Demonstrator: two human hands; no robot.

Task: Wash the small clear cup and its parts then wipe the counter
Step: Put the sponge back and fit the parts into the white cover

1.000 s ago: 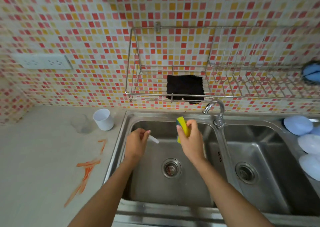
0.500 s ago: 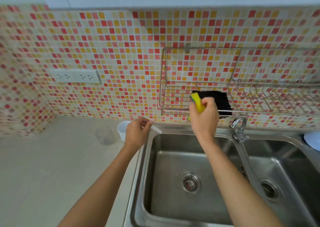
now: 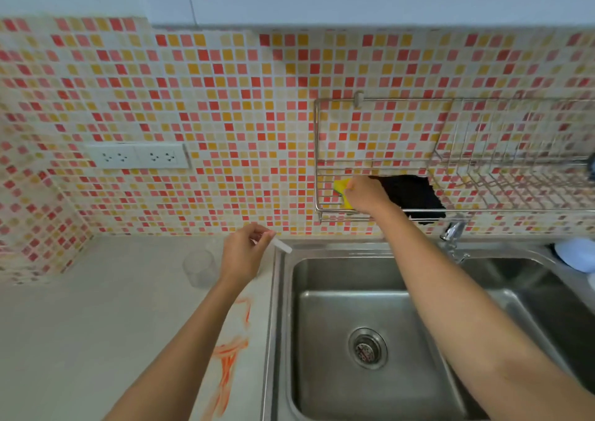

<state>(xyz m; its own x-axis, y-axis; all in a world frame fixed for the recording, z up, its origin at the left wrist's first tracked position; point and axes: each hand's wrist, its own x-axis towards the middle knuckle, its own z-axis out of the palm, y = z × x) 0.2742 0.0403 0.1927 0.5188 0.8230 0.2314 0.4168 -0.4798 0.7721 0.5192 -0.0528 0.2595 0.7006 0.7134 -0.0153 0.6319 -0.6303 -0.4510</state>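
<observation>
Two bare forearms are reaching in from 6 o'clock. Nearest, at 6 o'clock, the left sink basin is showing a round drain in its floor; a second basin is sitting at 3 o'clock. At 7 o'clock the grey counter is carrying an orange smear running beside the sink's left edge.

Left hand, near centre, is hovering over the counter edge, fingers closed together, pinching a small white stick-like part that is poking out toward 3 o'clock over the sink rim. Can't tell what the part is exactly. Just beside that hand at 9 o'clock the small clear cup is standing upright on the counter, apart from the hand.

Faucet is sitting between the two basins at 2 o'clock. A pale blue rounded item is lying at the sink's far right, 3 o'clock.

Farther up, right hand is reaching into the wire rack on the tiled wall, fingers clamped on a yellow sponge resting at the rack's left end. A black cloth is lying in the rack, just beside the hand at its 3 o'clock. A double wall socket is sitting at 10 o'clock.
</observation>
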